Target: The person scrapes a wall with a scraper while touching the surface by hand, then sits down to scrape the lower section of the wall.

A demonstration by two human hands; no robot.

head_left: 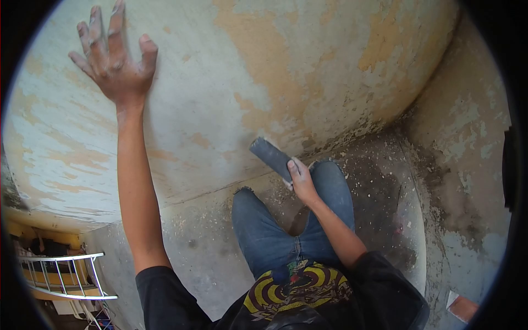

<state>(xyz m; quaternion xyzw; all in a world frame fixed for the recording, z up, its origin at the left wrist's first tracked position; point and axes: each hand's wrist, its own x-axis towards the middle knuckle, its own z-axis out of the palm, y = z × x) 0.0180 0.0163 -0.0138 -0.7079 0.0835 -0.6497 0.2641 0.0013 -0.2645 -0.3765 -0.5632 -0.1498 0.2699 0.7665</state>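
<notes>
My left hand [122,69] is open at the upper left, its fingers spread against the patchy wall [192,104]. Pale dust coats its fingers. In front of my knees, my right hand [301,179] is closed around one end of a dark grey sanding block [272,158]. The block's free end points up and left, close to the wall; whether it touches is hard to tell. Pale and ochre patches of worn paint cover the wall around both hands.
My bent knees in blue jeans [258,234] are near the wall's foot. White flakes dot the grey floor [379,181]. A stained side wall [462,165] rises at right. A metal ladder [66,275] lies at lower left, and a reddish-brown piece with a pale edge [463,308] at lower right.
</notes>
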